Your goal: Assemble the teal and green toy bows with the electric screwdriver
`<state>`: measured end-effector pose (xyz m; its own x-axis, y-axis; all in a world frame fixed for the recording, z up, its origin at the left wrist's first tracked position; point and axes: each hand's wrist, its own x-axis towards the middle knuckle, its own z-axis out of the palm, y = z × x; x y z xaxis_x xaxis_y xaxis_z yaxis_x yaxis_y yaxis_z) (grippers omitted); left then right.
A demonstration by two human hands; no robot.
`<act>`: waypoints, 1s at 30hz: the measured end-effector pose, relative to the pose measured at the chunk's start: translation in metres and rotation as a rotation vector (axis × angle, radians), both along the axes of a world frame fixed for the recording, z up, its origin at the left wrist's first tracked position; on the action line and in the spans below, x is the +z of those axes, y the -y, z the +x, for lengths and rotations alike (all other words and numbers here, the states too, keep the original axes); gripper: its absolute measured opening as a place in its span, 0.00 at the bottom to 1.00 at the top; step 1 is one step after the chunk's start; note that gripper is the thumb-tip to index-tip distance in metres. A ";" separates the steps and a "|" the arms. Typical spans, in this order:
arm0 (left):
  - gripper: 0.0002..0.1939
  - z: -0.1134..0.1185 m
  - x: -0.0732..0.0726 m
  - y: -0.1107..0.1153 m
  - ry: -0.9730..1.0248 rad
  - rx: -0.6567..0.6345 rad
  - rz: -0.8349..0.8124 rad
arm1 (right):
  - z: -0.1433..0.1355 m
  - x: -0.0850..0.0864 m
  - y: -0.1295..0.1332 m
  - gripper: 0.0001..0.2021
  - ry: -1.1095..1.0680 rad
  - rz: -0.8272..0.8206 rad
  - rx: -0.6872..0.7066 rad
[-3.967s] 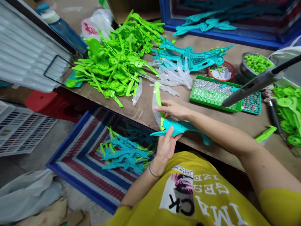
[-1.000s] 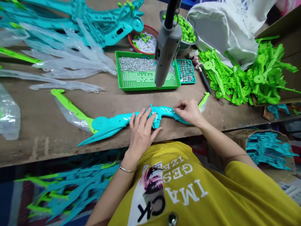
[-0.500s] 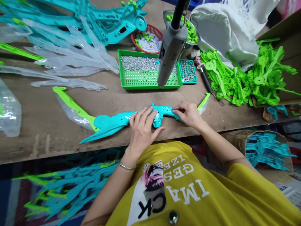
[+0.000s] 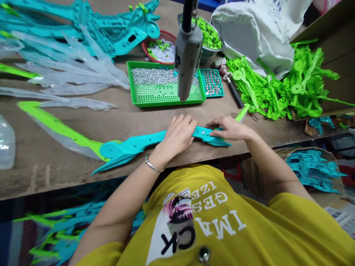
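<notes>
A long turquoise toy bow (image 4: 133, 146) lies near the table's front edge, a green and clear limb (image 4: 66, 131) on its left end and a smaller green tip (image 4: 242, 112) past its right end. My left hand (image 4: 180, 135) is wrapped over the bow's middle, its fingers bent and pressed together, hiding the part beneath. Against the bow's right section, my right hand (image 4: 229, 128) rests with thumb and forefinger on the turquoise plastic. Above the bow hangs a grey electric screwdriver (image 4: 188, 62), touched by neither hand.
Behind the bow stand a green tray (image 4: 166, 99) of small screws and a small teal tray (image 4: 212, 83) of round metal pieces. Green parts (image 4: 260, 88) are heaped at right, beside a black-handled tool (image 4: 234, 90). Clear and turquoise parts (image 4: 119, 31) cover the back left.
My left hand has shifted right and closed over the bow's middle, covering the central part. The left limb has swung outward. My right hand has moved slightly right along the bow.
</notes>
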<state>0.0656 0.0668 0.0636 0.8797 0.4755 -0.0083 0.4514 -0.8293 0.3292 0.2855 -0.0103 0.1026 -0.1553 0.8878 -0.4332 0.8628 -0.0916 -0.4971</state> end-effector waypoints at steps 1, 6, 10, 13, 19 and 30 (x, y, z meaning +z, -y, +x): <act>0.17 -0.001 0.004 0.004 0.017 0.003 0.044 | -0.002 0.002 0.003 0.17 0.034 0.026 0.008; 0.14 -0.012 0.023 0.018 0.127 0.059 0.191 | -0.017 0.011 0.022 0.15 0.186 0.233 0.009; 0.16 -0.026 0.029 0.016 0.175 0.059 0.209 | -0.024 0.009 0.036 0.13 0.155 0.352 -0.024; 0.15 -0.030 0.029 0.017 0.214 0.030 0.198 | -0.028 0.002 0.043 0.14 0.057 0.406 -0.052; 0.16 -0.028 0.025 0.026 0.287 0.061 0.206 | -0.032 -0.018 0.048 0.17 0.057 0.545 -0.029; 0.25 -0.070 0.001 0.050 0.582 0.542 0.283 | -0.003 -0.019 0.034 0.12 -0.033 0.576 0.013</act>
<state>-0.0046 0.0173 0.0642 0.3559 0.7490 0.5589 0.6337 -0.6330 0.4447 0.2830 -0.0446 0.0840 -0.1725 0.9770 0.1254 0.8452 0.2122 -0.4905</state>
